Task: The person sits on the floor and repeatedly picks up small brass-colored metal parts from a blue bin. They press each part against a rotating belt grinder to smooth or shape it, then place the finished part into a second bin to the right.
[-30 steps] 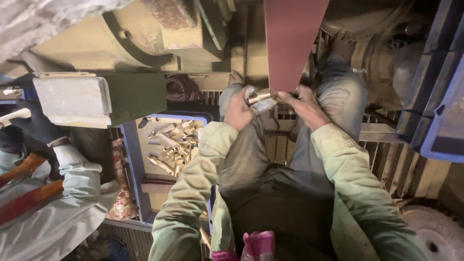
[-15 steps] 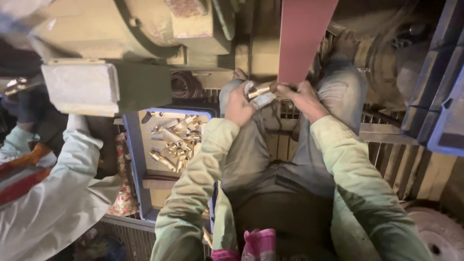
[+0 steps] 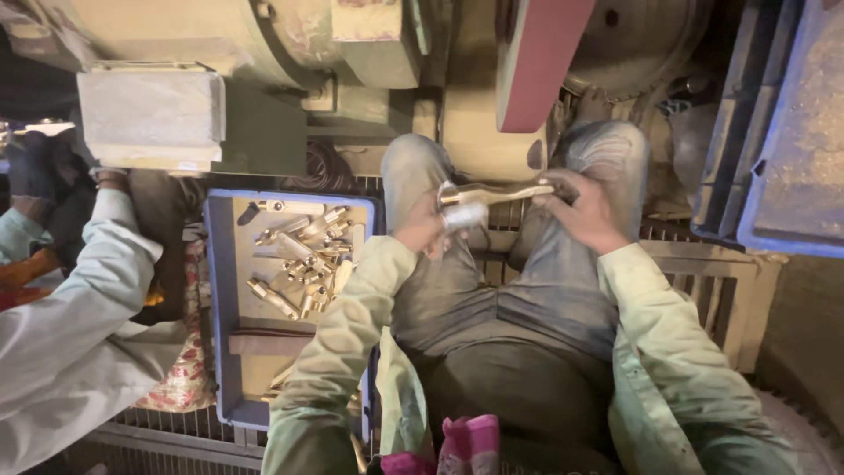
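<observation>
Brass-coloured metal fitting [image 3: 492, 195] is held level between both hands above the person's knees, just below a reddish sanding belt [image 3: 536, 62]; left hand [image 3: 426, 230] fingers wrap its wrapped end, right hand [image 3: 585, 211] fingers close on the other, steadying it; similar pieces lie in a blue tray [image 3: 220, 290] beside the left leg

Left hand [image 3: 422, 230] and right hand [image 3: 587, 209] hold a brass fitting [image 3: 492, 195] below the red belt [image 3: 538, 62].

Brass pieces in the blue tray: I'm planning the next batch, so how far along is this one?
Done: cannot tell. In hand: one long brass fitting, left hand and right hand holding it below the reddish sanding belt. Left: many brass pieces lie in the blue tray.
</observation>
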